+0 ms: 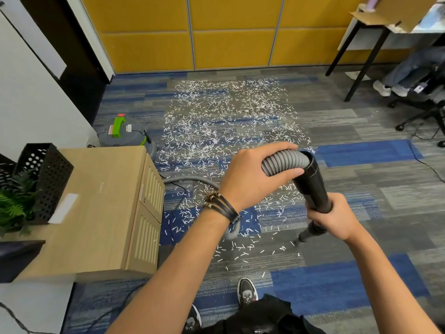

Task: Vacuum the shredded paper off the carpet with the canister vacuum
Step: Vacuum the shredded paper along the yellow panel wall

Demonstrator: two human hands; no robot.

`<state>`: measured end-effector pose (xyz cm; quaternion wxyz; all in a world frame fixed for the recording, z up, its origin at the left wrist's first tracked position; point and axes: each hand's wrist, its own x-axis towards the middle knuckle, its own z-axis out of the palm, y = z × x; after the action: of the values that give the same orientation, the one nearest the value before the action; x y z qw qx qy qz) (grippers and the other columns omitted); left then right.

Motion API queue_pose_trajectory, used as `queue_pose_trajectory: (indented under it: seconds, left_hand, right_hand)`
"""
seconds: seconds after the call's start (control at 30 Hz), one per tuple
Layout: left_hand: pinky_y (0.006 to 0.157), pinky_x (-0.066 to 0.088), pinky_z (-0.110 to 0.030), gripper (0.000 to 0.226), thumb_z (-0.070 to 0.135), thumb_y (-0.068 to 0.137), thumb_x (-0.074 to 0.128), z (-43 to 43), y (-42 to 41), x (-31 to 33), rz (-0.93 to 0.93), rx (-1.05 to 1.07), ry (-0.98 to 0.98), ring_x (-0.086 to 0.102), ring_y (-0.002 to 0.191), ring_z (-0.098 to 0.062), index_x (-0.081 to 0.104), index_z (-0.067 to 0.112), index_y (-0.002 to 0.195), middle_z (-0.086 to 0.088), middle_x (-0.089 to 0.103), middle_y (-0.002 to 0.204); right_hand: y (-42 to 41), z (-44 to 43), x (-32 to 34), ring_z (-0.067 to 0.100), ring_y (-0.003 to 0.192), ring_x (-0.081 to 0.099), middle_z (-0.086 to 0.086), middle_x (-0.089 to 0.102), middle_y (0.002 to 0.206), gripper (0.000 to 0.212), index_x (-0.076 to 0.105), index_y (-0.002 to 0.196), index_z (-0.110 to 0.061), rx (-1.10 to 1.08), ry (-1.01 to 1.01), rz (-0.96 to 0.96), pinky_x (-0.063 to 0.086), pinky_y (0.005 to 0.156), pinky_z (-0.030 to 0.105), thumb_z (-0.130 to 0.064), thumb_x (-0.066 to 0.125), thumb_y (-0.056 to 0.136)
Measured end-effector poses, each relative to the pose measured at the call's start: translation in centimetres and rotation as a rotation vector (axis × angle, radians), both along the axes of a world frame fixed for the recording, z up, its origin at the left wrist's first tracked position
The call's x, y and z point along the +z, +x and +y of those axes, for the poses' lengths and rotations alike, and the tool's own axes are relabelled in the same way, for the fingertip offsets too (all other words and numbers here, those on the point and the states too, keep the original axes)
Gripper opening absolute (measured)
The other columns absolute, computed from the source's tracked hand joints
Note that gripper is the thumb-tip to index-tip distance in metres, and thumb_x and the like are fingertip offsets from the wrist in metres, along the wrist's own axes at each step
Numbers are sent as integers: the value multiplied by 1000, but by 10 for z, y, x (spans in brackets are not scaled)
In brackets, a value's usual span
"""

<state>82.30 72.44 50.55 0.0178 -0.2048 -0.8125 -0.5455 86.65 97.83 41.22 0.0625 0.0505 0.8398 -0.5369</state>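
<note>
Right hand (337,218) wraps the black wand (313,184), its tip blurred; left hand (250,177) clasps the grey hose (284,161).

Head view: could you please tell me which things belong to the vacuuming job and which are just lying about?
Job: paper, carpet, vacuum, hose held by left hand, wand held by right hand.
Lying about: cabinet, basket, plant, desk, chair.

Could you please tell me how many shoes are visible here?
4. A black shoe near the bottom, another black shoe left of it, partly behind the arm; a white shoe and another white shoe upper right, on someone seated by the table.
</note>
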Motion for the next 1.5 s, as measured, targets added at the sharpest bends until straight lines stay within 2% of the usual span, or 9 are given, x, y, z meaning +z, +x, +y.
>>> queue_pose_trajectory:
  seconds: [0.13,0.37,0.53,0.77,0.97,1.1,1.23,1.37,1.5]
  left_hand:
    - [88,60,-32,43,39,84,88,7,-4,8,57,-23,-22,72,93,-2,75,34,125,15,77,109]
    - [84,59,-25,43,37,84,89,9,-9,13,20,-42,-4,72,92,-4,76,30,124,14,77,106]
    - [91,60,-34,43,39,83,89,6,-8,18,-4,-46,17,73,99,-5,77,30,122,14,77,110]
    - [89,60,-37,42,41,84,87,20,0,18,21,0,32,73,96,-6,76,29,123,13,78,108]
    - [91,61,-39,43,36,83,89,26,-1,15,-1,-1,35,74,100,-8,77,28,123,12,78,111]
    - [92,60,-31,43,31,81,92,20,-2,18,20,61,64,73,102,-7,78,22,121,11,77,111]
    - [90,53,-17,40,29,78,93,12,-2,30,93,147,83,73,103,-6,80,19,115,10,78,110]
    - [84,52,-14,40,31,80,92,17,4,40,145,223,74,73,94,-4,79,20,116,11,78,105]
    - [87,53,-16,40,36,79,92,16,1,42,156,236,30,73,98,-4,80,21,114,13,78,108]
  right_hand:
    - [-6,-7,2,15,48,42,5,47,54,20,51,63,5,-35,-15,60,40,45,26,13,69,69]
    - [-9,-7,7,15,46,39,3,44,52,33,50,61,-1,-7,-52,-22,38,44,24,25,62,76]
    - [4,3,15,18,44,41,6,46,50,15,51,62,-1,96,-70,-84,37,49,25,0,66,62]
    - [5,20,26,18,49,41,9,45,51,22,47,65,6,104,-34,-87,35,54,31,-6,65,58]
    - [1,27,14,16,46,37,0,44,50,18,50,60,-5,100,-9,-62,33,57,31,-10,67,57]
    - [-4,16,9,15,47,38,-3,44,51,16,51,61,-7,150,-25,-27,33,57,29,-9,67,59]
    - [-16,7,22,17,48,42,3,47,53,20,52,68,3,231,-57,-25,36,56,30,-8,67,60]
    - [-30,15,43,19,45,46,11,52,51,23,57,72,6,337,-125,-39,41,52,29,-3,78,74]
    - [-28,11,40,17,49,54,20,57,56,34,57,66,-6,225,-72,94,44,53,28,-15,85,83]
